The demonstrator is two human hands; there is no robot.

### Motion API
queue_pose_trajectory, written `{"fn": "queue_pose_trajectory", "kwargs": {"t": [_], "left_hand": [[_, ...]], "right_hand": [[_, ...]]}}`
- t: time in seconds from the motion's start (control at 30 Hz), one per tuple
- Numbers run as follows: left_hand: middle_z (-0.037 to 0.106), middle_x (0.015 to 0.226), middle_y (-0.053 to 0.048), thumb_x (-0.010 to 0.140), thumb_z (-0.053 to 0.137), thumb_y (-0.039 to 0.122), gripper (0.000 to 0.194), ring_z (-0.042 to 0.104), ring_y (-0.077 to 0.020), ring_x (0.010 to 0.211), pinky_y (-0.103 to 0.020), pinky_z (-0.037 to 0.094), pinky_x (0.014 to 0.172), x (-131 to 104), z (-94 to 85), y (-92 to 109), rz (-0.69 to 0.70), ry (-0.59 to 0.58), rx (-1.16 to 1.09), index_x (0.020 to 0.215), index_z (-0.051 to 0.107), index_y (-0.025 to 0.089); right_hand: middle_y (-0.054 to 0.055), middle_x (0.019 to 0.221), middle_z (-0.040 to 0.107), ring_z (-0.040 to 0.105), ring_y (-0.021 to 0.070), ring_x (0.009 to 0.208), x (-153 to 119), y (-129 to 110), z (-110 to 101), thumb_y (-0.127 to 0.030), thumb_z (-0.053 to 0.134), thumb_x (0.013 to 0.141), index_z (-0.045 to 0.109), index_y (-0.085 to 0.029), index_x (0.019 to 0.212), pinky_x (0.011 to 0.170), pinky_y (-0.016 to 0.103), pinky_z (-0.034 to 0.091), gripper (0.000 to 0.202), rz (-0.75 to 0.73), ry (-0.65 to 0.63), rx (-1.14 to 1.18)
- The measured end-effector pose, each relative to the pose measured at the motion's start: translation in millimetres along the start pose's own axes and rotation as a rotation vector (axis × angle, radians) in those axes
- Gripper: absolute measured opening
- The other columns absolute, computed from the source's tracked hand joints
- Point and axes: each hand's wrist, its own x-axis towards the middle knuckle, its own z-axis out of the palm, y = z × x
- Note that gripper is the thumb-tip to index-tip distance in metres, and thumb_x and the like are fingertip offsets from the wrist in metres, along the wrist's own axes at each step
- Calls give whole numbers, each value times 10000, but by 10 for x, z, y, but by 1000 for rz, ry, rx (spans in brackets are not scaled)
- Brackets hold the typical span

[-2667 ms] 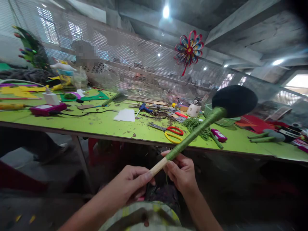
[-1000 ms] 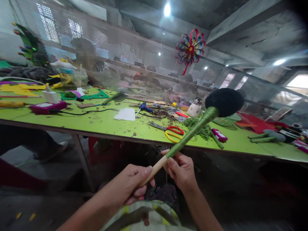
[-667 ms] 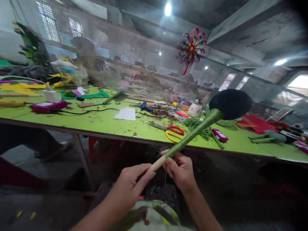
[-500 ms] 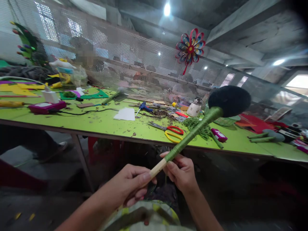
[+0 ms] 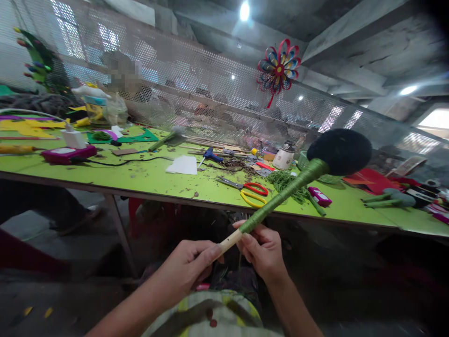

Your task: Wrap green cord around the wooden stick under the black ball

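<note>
A wooden stick (image 5: 229,240) slants up to the right in front of me. Green yarn (image 5: 286,194) is wound tightly round most of it, up to a large dark rounded head (image 5: 339,152) at the far end. My left hand (image 5: 198,262) is closed on the bare lower end, thumb on top. Where the winding stops, my right hand (image 5: 261,248) pinches the stick and yarn between thumb and fingers. A thin strand seems to hang below that hand. Beyond the stick, scissors (image 5: 245,187) with one red and one yellow handle lie on the table.
The green table (image 5: 150,182) runs across the view. On it lie a heap of green yarn (image 5: 280,180), a pink box (image 5: 319,197), a blue glue gun (image 5: 213,155), white paper (image 5: 182,165) and a white pot (image 5: 283,157). A perforated screen (image 5: 210,93) stands behind.
The stick has turned slightly in my hands, and its dark head has shifted a little right and down. Both hands keep their hold.
</note>
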Motion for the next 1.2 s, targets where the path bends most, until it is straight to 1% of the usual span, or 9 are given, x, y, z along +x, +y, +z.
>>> {"fn": "queue_pose_trajectory", "kwargs": {"t": [0.13,0.37,0.53,0.67,0.83,0.9,0.97,1.1,1.2], "left_hand": [[336,395,93,833,383,592,504,179,-44,318,-172,140,326,31,-17,51,-152,-170,-208,734,596,147],[596,708,8,795,582,422,270,507,-115,631,-177,388,541,13,33,55,197,163,209,898,655,183],[360,418,98,834,487,501,366,216,-36,315,-162,155,314,22,-50,36,-94,-186,-198,824,617,159],[448,403,69,838,458,523,399,260,-38,284,-160,160,315,100,-66,-12,-127,-272,-246,819,605,153],[625,709,-24,819,546,428,284,546,-147,630,-234,428,606,94,50,-80,256,302,306,923,655,188],[636,779,-38,829,540,387,247,557,-166,726,-253,419,708,59,61,-64,368,395,428,888,679,192],[588,651,-10,839,515,409,288,519,-133,604,-224,404,604,35,36,-26,302,274,363,790,676,175],[379,443,75,856,416,518,431,247,-46,339,-172,202,354,47,-21,18,-65,-130,-113,758,619,151],[397,411,75,863,377,538,463,233,-44,298,-168,165,318,76,2,5,-145,-198,-231,787,608,145]], "right_hand": [[-54,478,420,331,38,373,-5,-45,19,-240,594,842,665,-126,1015,367,186,205,218,-5,-11,-20],[-59,469,402,321,46,375,20,-8,-15,-266,586,846,660,-118,1023,384,203,207,242,21,0,-73],[-56,464,400,307,45,360,-3,-48,-5,-283,599,831,667,-112,1009,364,196,214,256,18,-47,-46],[-63,450,389,300,44,352,17,-25,6,-300,608,819,669,-104,982,354,192,198,261,34,-18,-48],[-74,440,367,283,42,357,44,59,-12,-310,617,812,662,-94,980,367,200,188,277,61,84,-39],[-72,441,369,289,44,358,27,67,-15,-303,618,813,663,-98,985,369,201,187,272,60,83,-37],[-65,452,386,308,48,363,0,51,-11,-288,614,818,663,-109,998,370,199,197,259,48,69,-31],[-51,476,416,319,46,366,-31,-14,11,-282,609,822,667,-117,984,361,191,217,239,15,19,-14],[-56,467,404,306,44,359,-4,-22,21,-300,608,821,671,-109,966,355,192,201,248,20,22,-29]]}}
